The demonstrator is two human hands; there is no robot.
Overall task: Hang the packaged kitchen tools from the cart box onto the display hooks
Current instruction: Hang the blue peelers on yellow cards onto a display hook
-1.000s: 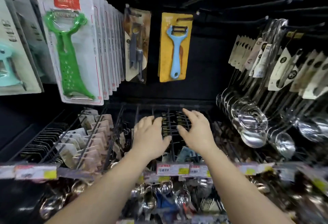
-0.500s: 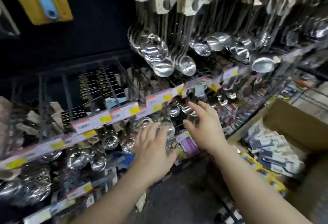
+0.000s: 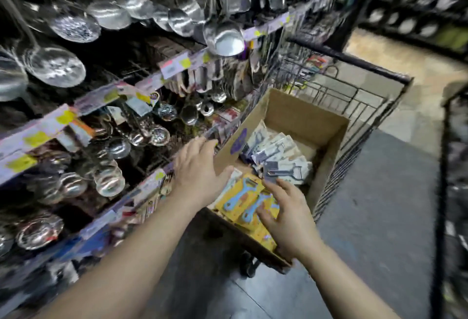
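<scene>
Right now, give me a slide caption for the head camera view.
Both open hands, left and right, reach into the cart's cardboard box over yellow-carded blue peelers, beside hanging ladles.

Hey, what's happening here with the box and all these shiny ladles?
A person is restocking a shop display. Both hands reach into a cardboard box sitting in a wire cart. The right hand spreads open over the yellow peeler packs; the left hand hovers open at the box's near edge. Neither grips anything yet. Grey packs lie deeper in the box. Ladles hang on the rack alongside.
</scene>
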